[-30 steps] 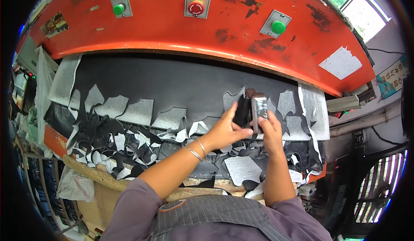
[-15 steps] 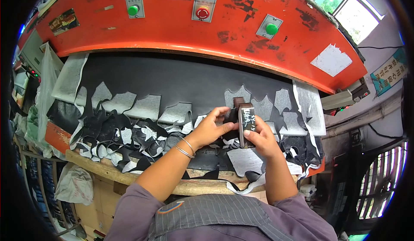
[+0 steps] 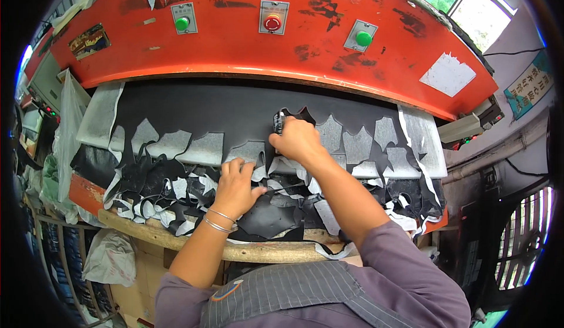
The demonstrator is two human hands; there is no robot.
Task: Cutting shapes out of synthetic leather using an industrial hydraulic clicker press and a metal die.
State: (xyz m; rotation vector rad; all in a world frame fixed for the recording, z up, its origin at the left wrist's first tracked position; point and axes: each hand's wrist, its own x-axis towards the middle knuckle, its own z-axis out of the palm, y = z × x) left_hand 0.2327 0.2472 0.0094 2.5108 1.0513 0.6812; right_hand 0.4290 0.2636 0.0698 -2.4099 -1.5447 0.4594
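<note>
My right hand (image 3: 298,141) grips the cutting die (image 3: 281,119) on the black sheet (image 3: 194,108), far side — left hand (image 3: 235,182) presses flat on scraps (image 3: 176,181). Near edge is cut out — far stretch remains uncut.

From here I can't tell what my right hand (image 3: 298,142) grips: only a dark metal edge of the tool (image 3: 278,121) shows past the knuckles, the rest buried under the palm. My left hand (image 3: 235,182) covers the scrap it presses on, and its fingertips blend into the black leather sheet (image 3: 223,108). The far part of that sheet runs under the red press head (image 3: 235,40) and is lost in shadow. The picture's rim cuts off the white plastic bags (image 3: 108,257) at near left. The small label plates beside the buttons are too small to make out.
</note>
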